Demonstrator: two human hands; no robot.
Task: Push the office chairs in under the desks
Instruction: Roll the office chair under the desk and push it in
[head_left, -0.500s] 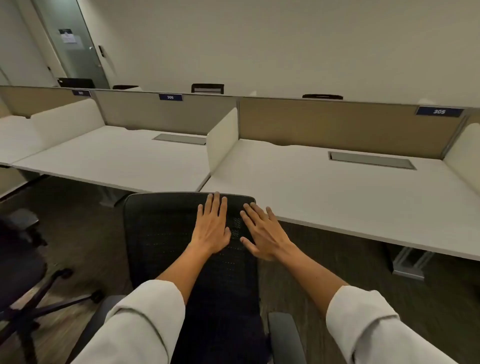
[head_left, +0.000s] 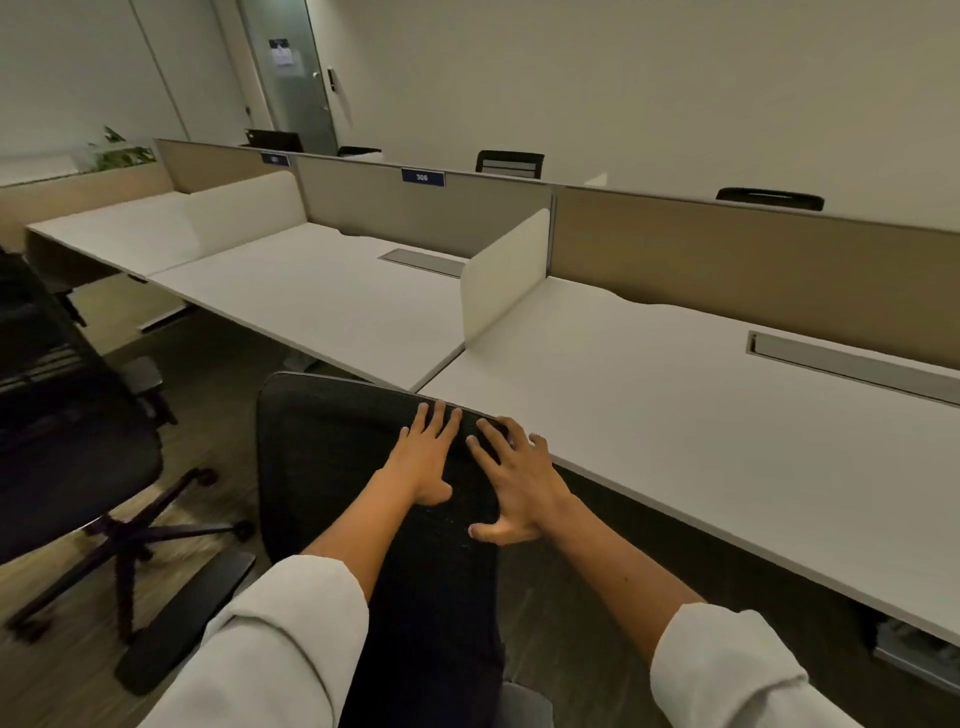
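A black mesh office chair (head_left: 332, 467) stands right in front of me, its backrest top close to the front edge of a white desk (head_left: 675, 415). My left hand (head_left: 423, 457) lies flat on the upper right part of the backrest, fingers straight. Beside it, my right hand (head_left: 511, 483) presses the backrest's right edge with fingers spread and thumb out. The chair's left armrest (head_left: 182, 618) shows at the lower left; its seat is hidden under my arms.
A second black office chair (head_left: 62, 441) with a star base stands out on the floor at the left. More white desks (head_left: 311, 296) run leftward, split by white dividers (head_left: 504, 270) and beige partitions. Chair backs show beyond the partitions. A glass door is at the far back.
My view has swung left and the chair's backrest has moved closer to the desk edge. Both hands stay on the backrest; my right hand has spread wider at its right edge.
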